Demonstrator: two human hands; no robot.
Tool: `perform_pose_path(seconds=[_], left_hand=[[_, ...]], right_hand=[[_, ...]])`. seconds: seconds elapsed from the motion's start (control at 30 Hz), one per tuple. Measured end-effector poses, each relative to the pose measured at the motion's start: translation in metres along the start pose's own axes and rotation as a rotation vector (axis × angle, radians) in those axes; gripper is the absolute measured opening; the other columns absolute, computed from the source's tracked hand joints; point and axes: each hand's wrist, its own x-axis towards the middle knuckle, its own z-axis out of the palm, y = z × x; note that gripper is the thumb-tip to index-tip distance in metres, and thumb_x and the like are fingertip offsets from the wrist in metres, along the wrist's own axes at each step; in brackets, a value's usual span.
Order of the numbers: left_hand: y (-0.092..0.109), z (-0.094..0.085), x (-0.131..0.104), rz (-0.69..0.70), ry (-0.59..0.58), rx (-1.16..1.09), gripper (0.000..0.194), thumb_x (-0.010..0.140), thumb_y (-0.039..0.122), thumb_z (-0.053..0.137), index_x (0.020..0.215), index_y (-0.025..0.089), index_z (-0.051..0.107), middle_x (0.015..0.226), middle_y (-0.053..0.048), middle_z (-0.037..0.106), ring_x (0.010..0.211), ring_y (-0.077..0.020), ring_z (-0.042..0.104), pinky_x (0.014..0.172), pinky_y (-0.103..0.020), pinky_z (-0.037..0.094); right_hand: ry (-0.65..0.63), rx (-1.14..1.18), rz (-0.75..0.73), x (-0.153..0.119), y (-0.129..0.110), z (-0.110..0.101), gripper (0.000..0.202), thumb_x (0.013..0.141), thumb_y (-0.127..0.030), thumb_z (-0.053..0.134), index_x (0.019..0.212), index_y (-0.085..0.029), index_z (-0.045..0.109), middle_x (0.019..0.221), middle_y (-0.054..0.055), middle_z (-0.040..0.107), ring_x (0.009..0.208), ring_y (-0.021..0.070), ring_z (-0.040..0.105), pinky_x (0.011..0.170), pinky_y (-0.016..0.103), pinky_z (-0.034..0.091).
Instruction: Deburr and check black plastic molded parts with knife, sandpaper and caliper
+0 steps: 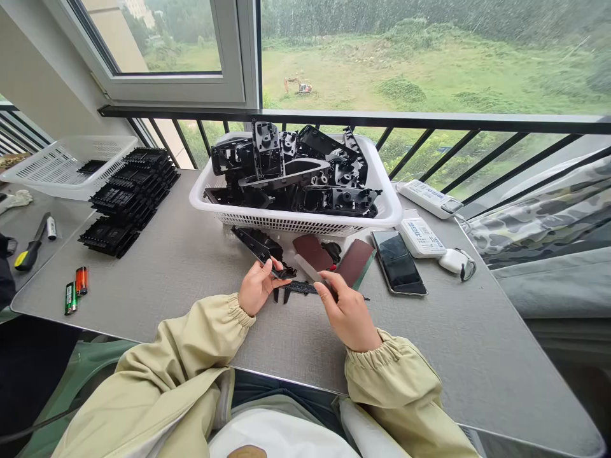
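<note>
One blk part, long axis far-L to near-R; grey strip ditto.

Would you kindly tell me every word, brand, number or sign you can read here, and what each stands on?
No text can be read.
Farther white device: print too small.
Nearer white device: print too blurred.
Green cylinder: markings too small.
Red cylinder: markings too small.
White tube: dark marking too blurred.
Caliper: pale marks too fine.
Black part: none legible.
</note>
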Motion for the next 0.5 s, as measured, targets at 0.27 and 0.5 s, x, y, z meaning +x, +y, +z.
perform_pose_path(seconds=[0.27, 0.5], left_hand=[[0.002, -0.002, 0.003, -0.089, 0.035, -0.039, 0.021, 0.078, 0.024, 0.071, 0.09, 0.014, 0.057, 0.077, -0.002, 0.065, 0.071, -0.0121, 0.063, 0.069, -0.03, 0.059], [0.0, -0.001, 0.001, -0.001, 0.099, 0.029, 0.049, 0.071, 0.031, 0.077, 0.111, 0.02, 0.05, 0.074, 0.0, 0.07, 0.069, -0.0129, 0.067, 0.061, -0.025, 0.058]], right_hand=[[0.062, 0.734, 0.108, 0.003, -0.002, -0.025, 0.033, 0.083, -0.055, 0.061, 0.093, -0.024, 0.056, 0.057, -0.006, 0.044, 0.043, 0.009, 0.036, 0.04, 0.023, 0.034], [-0.364, 1.268, 0.357, -0.001, -0.02, -0.017, 0.037, 0.081, -0.056, 0.063, 0.093, -0.023, 0.052, 0.051, -0.012, 0.038, 0.034, 0.0027, 0.022, 0.034, 0.022, 0.048]])
